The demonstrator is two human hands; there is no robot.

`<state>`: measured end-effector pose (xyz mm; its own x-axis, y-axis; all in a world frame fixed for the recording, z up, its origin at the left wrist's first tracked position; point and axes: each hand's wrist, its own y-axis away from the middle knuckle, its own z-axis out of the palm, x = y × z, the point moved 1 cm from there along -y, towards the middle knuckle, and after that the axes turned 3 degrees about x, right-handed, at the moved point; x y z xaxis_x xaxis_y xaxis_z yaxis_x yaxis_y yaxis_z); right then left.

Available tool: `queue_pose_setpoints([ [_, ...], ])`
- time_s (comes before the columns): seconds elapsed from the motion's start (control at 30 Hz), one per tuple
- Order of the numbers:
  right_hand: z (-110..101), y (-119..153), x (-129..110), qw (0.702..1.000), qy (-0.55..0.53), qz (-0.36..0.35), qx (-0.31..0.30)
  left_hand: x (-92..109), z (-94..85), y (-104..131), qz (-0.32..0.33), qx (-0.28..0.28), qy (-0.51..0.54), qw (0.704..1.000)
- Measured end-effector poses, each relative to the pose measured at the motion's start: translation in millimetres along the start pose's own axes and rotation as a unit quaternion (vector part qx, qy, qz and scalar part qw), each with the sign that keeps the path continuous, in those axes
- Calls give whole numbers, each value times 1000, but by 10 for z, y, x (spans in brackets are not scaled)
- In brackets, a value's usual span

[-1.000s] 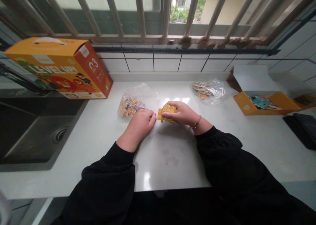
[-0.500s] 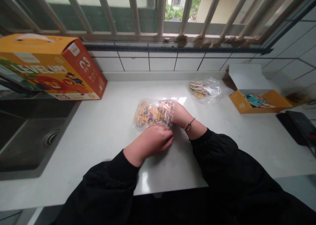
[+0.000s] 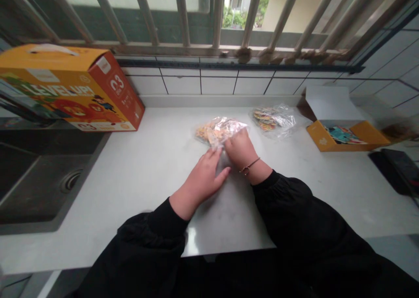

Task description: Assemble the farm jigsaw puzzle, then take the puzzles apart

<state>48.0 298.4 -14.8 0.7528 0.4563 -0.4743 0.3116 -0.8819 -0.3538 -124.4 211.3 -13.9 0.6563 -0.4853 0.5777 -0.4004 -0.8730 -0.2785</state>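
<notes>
A clear plastic bag of puzzle pieces, mostly orange and yellow, lies near the middle of the white counter. My right hand has its fingers closed on the bag's near right edge; the fingertips are partly hidden by the plastic. Just to the left, my left hand is flat with fingers stretched forward and thumb spread apart. Its fingertips touch the near edge of the same bag. Behind and to the right rests a second clear bag with colourful flat pieces in it.
An orange carton with a handle stands at the left, by the dark sink. On the right sits an opened orange box with printed items inside, near a black object. A tiled wall and barred window close off the back.
The bag of pieces has shifted away from me and to the right, and now lies tilted. My left hand has gone from curled fingers to stretched ones.
</notes>
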Motion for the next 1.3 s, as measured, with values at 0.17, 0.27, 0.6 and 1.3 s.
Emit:
queue_pose_setpoints([
  [0.17,-93,106,-226,992,-48,-106,43,-215,-48,-61,-126,77,71,986],
  [0.27,-92,136,-335,986,-46,-161,-16,-224,-125,-81,-126,73,89,985],
  [0.6,8,-9,-32,991,81,-15,-101,-243,-75,-48,-165,71,174,968],
  [1.3,-1369,616,1235,868,188,225,402,-111,-257,-82,-158,56,143,975],
])
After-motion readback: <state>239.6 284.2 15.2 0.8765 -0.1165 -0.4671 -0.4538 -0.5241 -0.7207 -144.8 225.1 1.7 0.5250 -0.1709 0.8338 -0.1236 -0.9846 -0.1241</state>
